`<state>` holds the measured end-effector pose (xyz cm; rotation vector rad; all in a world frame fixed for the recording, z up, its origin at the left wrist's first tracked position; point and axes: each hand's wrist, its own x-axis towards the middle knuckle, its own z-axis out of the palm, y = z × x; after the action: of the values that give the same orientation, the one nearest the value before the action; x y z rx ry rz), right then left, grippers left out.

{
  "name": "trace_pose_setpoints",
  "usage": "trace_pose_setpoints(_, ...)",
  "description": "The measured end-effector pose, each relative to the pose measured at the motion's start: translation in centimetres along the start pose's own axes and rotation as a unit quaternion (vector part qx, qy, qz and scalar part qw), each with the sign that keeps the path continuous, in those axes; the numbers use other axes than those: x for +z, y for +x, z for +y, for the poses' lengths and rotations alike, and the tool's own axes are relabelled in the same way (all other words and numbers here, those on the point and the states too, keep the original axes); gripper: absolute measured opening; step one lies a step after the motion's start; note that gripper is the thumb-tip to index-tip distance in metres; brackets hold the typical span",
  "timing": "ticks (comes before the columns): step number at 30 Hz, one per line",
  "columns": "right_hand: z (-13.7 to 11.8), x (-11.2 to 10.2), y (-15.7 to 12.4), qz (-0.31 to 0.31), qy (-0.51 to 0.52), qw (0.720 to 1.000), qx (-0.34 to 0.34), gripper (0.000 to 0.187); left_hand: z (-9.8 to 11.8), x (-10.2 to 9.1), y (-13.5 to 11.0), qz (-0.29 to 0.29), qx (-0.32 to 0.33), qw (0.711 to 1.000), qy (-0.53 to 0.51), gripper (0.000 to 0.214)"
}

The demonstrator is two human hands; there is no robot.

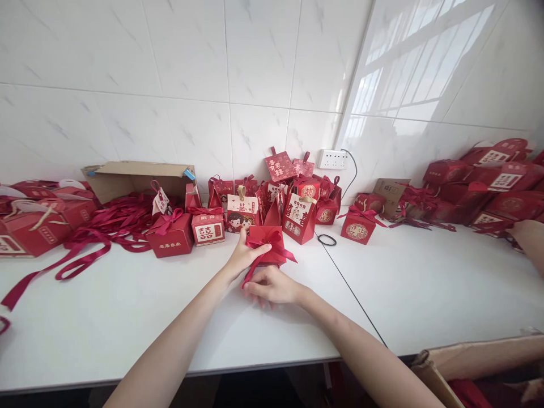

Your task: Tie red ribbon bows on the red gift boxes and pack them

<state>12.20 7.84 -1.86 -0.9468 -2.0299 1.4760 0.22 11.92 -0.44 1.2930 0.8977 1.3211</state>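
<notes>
A small red gift box (266,234) stands on the white table in front of me, with a dark red ribbon bow (278,247) across its top. My left hand (247,255) grips the box from its left side, thumb lying over the bow. Just in front of the box, my right hand (272,285) pinches a loose ribbon tail (250,272) that hangs from the bow toward me. Beyond the box stand a white-and-red box with two cartoon figures (241,214) and a tall red box (298,218).
Left of my hands are bowed boxes (170,238), a heap of ribbons (127,218) and an open carton (140,173). A bowed box (358,228) and black ring (327,240) lie right. Another person's hand (529,241) is at far right, near stacked boxes (497,178).
</notes>
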Motion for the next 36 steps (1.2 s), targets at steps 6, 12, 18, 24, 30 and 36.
trace_pose_setpoints(6,-1.3,-5.5,-1.9,0.337,-0.092,0.934,-0.076,0.039,0.2,0.0,0.0,0.007,0.002,1.000,-0.011,0.061)
trace_pose_setpoints(12,-0.6,-7.9,-2.2,0.184,-0.153,0.970,0.043,0.040,-0.1,-0.2,0.0,0.001,0.001,1.000,0.001,0.055)
trace_pose_setpoints(18,-1.2,-7.9,-2.7,0.094,-0.139,0.983,0.073,0.037,-0.6,-0.4,0.3,-0.006,0.022,1.000,0.003,0.051)
trace_pose_setpoints(24,-0.7,-8.8,-3.1,0.021,-0.157,0.982,0.104,0.037,-0.6,-0.6,0.5,0.001,0.041,0.999,0.019,0.050)
trace_pose_setpoints(30,0.0,-8.6,-1.9,0.352,-0.138,0.924,-0.056,0.041,-0.9,-0.5,0.4,-0.020,0.065,0.995,0.074,0.051)
trace_pose_setpoints(36,0.8,-6.1,0.1,0.423,-0.102,0.886,-0.162,0.029,-1.9,-0.2,0.4,0.028,0.135,0.977,0.160,0.061)
